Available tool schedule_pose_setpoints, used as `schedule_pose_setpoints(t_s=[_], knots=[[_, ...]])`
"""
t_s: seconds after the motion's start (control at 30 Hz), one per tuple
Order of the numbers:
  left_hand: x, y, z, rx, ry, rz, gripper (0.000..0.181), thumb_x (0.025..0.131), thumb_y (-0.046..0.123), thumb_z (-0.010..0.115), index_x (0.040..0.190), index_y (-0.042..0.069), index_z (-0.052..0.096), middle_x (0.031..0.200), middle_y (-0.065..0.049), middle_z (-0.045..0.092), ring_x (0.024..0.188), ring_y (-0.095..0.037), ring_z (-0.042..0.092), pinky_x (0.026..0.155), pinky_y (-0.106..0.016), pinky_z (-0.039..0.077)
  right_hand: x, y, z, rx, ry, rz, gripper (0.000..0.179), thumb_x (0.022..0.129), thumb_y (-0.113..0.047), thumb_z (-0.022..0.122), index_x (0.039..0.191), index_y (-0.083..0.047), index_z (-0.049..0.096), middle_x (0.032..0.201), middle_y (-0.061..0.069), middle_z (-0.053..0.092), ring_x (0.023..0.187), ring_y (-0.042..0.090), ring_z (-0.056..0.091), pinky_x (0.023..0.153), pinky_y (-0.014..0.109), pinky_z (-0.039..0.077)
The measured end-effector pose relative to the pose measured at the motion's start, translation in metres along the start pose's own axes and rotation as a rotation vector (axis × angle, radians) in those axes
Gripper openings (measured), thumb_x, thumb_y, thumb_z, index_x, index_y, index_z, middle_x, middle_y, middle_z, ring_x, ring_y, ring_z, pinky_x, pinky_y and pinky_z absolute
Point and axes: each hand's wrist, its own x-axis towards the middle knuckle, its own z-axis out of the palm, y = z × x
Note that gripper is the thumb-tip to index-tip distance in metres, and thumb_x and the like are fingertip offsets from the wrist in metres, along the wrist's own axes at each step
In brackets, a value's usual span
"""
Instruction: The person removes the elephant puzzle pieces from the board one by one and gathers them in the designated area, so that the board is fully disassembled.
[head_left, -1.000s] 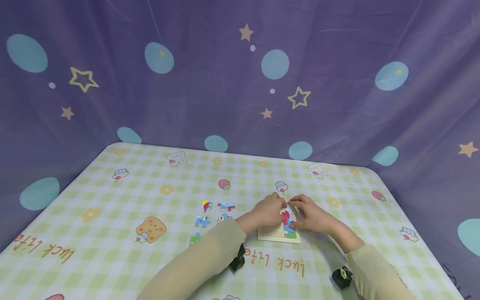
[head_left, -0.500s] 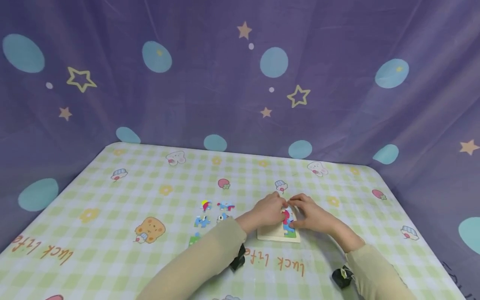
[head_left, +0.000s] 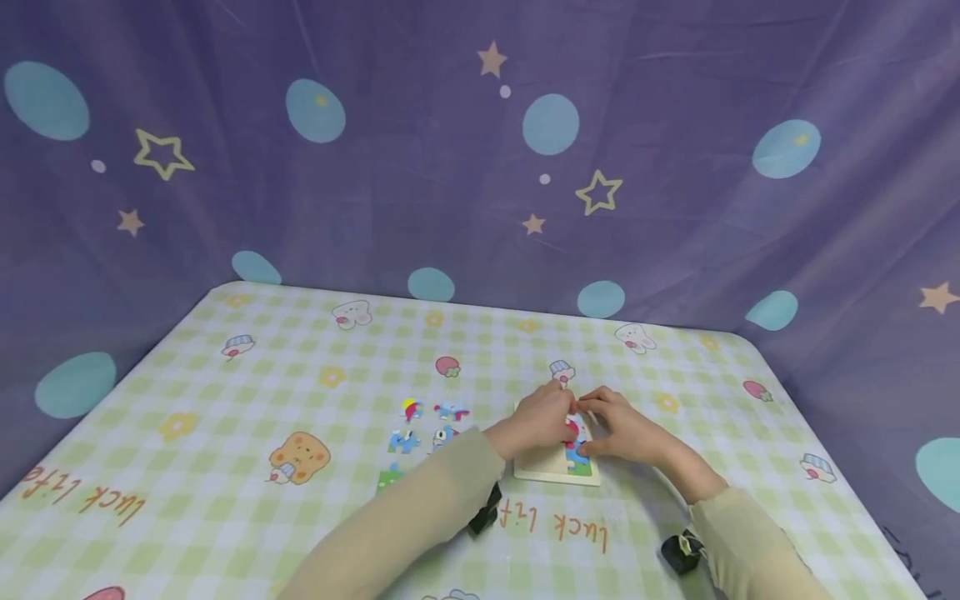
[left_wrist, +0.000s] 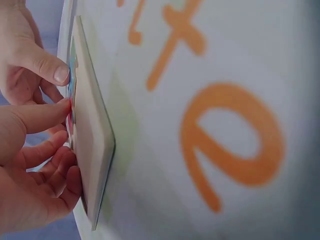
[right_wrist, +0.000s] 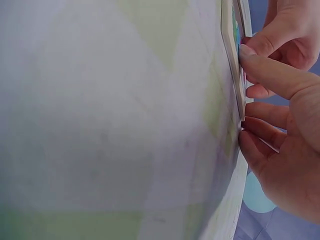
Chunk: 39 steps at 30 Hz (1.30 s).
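A shallow wooden puzzle board lies on the table, with colourful pieces fitted along its right side and bare wood at the lower left. My left hand reaches over the board and pinches a puzzle piece with red on it near the top, mostly hidden by the fingers. From the right, my right hand holds the board's edge. Its thumb touches the pieces, and its fingers are at the upper edge. Both hands' fingertips nearly meet near the top.
Several loose jigsaw pieces lie left of the board, among them a yellow-and-red one, a blue one and a green one, partly behind the left sleeve. A checked cloth covers the table; a purple curtain hangs behind.
My left hand and forearm have shifted slightly right and the wrist has turned a little over the board. The right hand stays almost still, and the loose pieces have not moved.
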Motion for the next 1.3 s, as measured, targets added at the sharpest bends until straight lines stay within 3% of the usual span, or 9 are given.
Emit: schedule_pose_setpoints(t_s=[0.33,0.53,0.77,1.03,1.3], knots=[[0.004,0.001,0.002,-0.029,-0.001,-0.038,0.029,0.073,0.024,0.075,0.094,0.013,0.059,0.090,0.002,0.049,0.078,-0.010,0.045,0.063,-0.021,0.040,0.000,0.001,0.000,0.012,-0.005,0.012,0.061,0.070,-0.029,0.077,0.118,0.002,0.056,0.118,0.012,0.048,0.113,0.031,0.043,0.096,0.047,0.034],[0.003,-0.002,0.003,-0.099,0.004,-0.005,0.031,0.073,0.020,0.074,0.097,0.011,0.057,0.093,0.002,0.052,0.083,-0.010,0.048,0.073,-0.020,0.042,0.000,0.001,0.000,0.016,-0.016,0.012,0.063,0.070,-0.029,0.077,0.120,0.003,0.055,0.118,0.012,0.048,0.113,0.031,0.043,0.096,0.047,0.034],[0.004,-0.005,0.003,-0.137,0.003,-0.017,0.036,0.072,0.021,0.075,0.102,0.009,0.058,0.096,0.001,0.054,0.087,-0.010,0.048,0.078,-0.021,0.041,0.000,-0.001,0.000,0.025,-0.019,0.018,0.064,0.071,-0.029,0.076,0.122,0.002,0.054,0.119,0.012,0.047,0.113,0.031,0.042,0.096,0.048,0.033],[0.002,-0.007,-0.002,-0.170,0.081,-0.015,0.015,0.077,0.010,0.068,0.090,0.015,0.061,0.083,0.003,0.050,0.077,-0.009,0.045,0.067,-0.020,0.038,0.000,-0.001,-0.002,0.014,-0.010,0.016,0.064,0.071,-0.029,0.076,0.120,0.005,0.054,0.117,0.013,0.048,0.111,0.031,0.043,0.094,0.047,0.035],[0.000,-0.009,-0.010,-0.180,0.088,0.022,0.014,0.078,0.005,0.062,0.084,0.017,0.062,0.071,0.005,0.051,0.063,-0.009,0.045,0.055,-0.019,0.035,-0.001,-0.002,-0.002,0.002,-0.009,0.016,0.062,0.070,-0.031,0.076,0.118,0.003,0.056,0.116,0.012,0.048,0.109,0.030,0.043,0.093,0.046,0.036]])
